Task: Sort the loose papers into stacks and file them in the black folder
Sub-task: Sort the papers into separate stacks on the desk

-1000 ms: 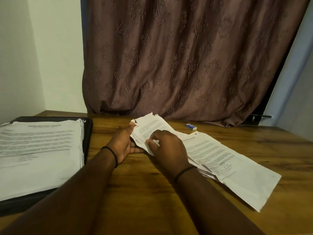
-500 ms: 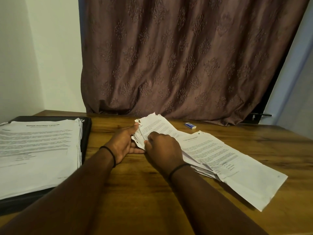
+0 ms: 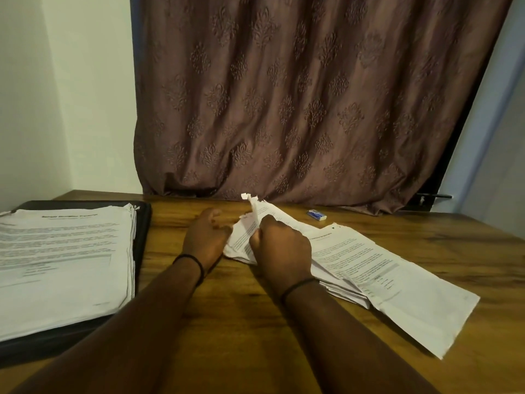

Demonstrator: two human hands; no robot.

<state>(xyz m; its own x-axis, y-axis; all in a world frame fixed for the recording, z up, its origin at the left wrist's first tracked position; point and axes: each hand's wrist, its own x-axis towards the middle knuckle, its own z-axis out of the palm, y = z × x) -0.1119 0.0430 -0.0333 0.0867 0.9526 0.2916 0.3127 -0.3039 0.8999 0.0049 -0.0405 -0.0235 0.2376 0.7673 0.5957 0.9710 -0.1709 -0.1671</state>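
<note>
Gripping the ragged far end of the loose white printed papers point(image 3: 369, 263), the person's right hand point(image 3: 279, 251) has its fingers clenched round a lifted sheet, while the rest of that pile lies fanned across the brown wooden bench point(image 3: 227, 322) to the right. The left hand point(image 3: 206, 240) sits against the pile's left edge with curled fingers; I cannot tell whether it pinches any paper. Well apart on the left, the open black folder point(image 3: 143, 223) carries 1 neat stack of printed sheets point(image 3: 62, 260). A small blue-and-white eraser point(image 3: 316, 215) lies near the patterned brown curtain point(image 3: 312, 95).
</note>
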